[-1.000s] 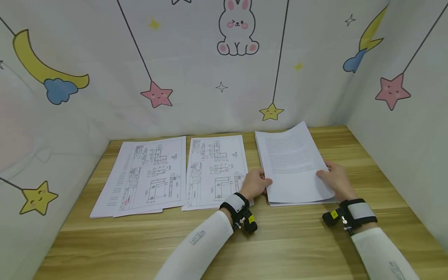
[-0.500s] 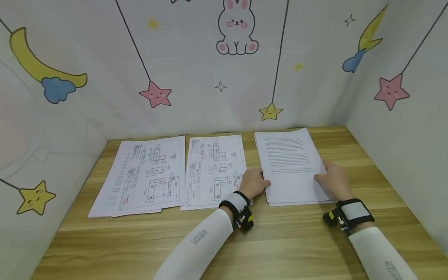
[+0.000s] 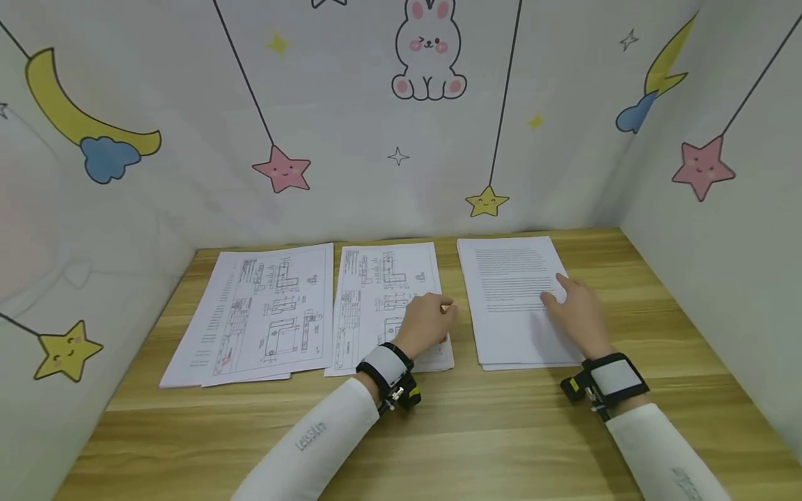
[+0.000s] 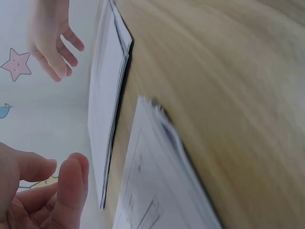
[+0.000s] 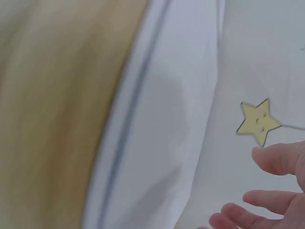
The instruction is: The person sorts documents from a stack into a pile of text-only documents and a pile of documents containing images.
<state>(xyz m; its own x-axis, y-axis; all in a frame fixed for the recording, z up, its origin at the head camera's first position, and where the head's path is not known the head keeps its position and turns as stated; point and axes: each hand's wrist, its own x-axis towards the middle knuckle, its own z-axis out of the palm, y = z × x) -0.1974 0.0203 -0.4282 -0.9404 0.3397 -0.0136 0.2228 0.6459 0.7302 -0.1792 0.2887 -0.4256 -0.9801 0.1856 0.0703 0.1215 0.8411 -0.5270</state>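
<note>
My left hand [image 3: 427, 321] hovers over the right edge of the middle stack of drawing sheets [image 3: 370, 306], its fingers loosely bent. In the left wrist view that hand's thumb and fingers [image 4: 71, 191] stand apart with nothing between them. My right hand [image 3: 578, 313] is above the right edge of the right-hand paper stack [image 3: 507, 334], whose top sheet carries lines of text. Its thumb and fingers are spread and grip nothing, as the right wrist view shows with the fingers [image 5: 267, 210] raised off the stack.
At the left lies another paper stack [image 3: 276, 334], fanned out, with a drawing sheet on top of text pages. All rest on a wood-grain table [image 3: 489, 431] enclosed by white walls [image 3: 351, 202] printed with stars and a rabbit.
Both hands have let go of the right-hand stack. Its lifted top sheet came down flat. My left hand moved left over the middle stack; my right hand rose slightly and shifted left.
</note>
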